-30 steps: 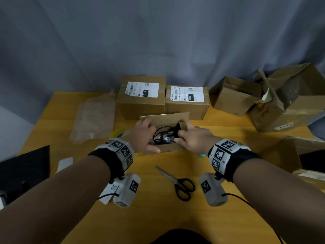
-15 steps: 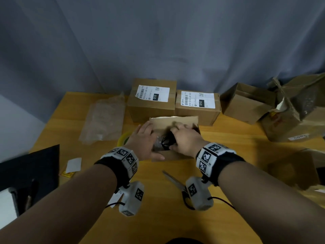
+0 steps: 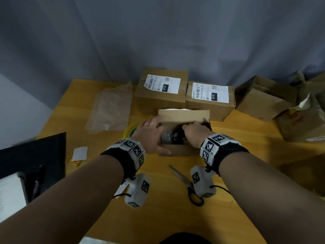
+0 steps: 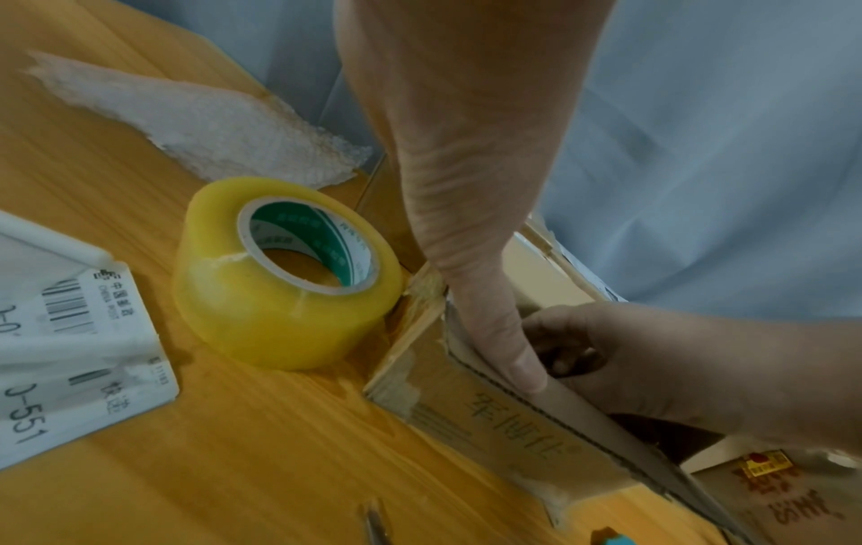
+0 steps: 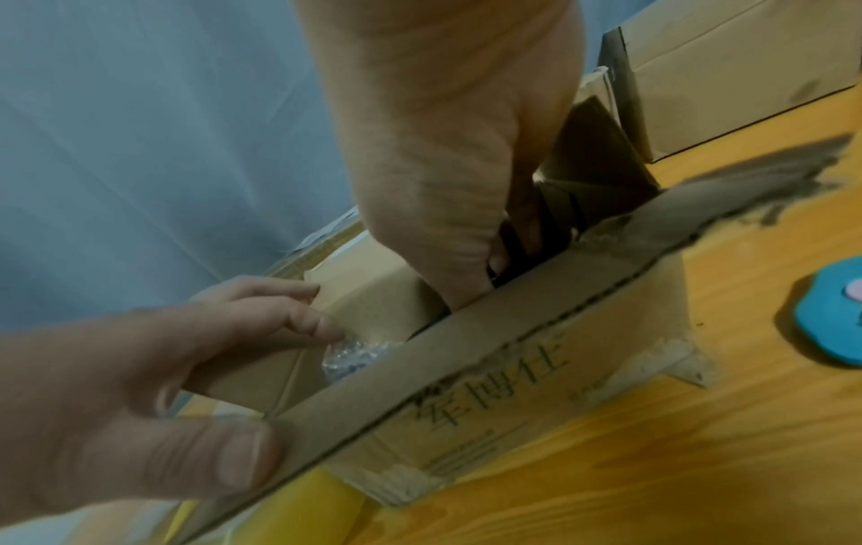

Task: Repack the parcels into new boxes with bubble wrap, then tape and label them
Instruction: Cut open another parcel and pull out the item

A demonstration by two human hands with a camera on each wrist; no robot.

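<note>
Hands are working inside the open carton (rear flap standing): right hand is pinching the black cable directly beneath it, left hand is gripping the near-left wall.

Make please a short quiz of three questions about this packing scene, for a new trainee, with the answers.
1. True or false: the open box is already taped.
2. Which lies nearest the person: tape roll, scissors or bubble wrap sheet?
3. How many sealed boxes with labels stand behind the open box?

Key
1. False; its flaps are open, and the left hand and right hand are in it.
2. Scissors.
3. Two.
</note>
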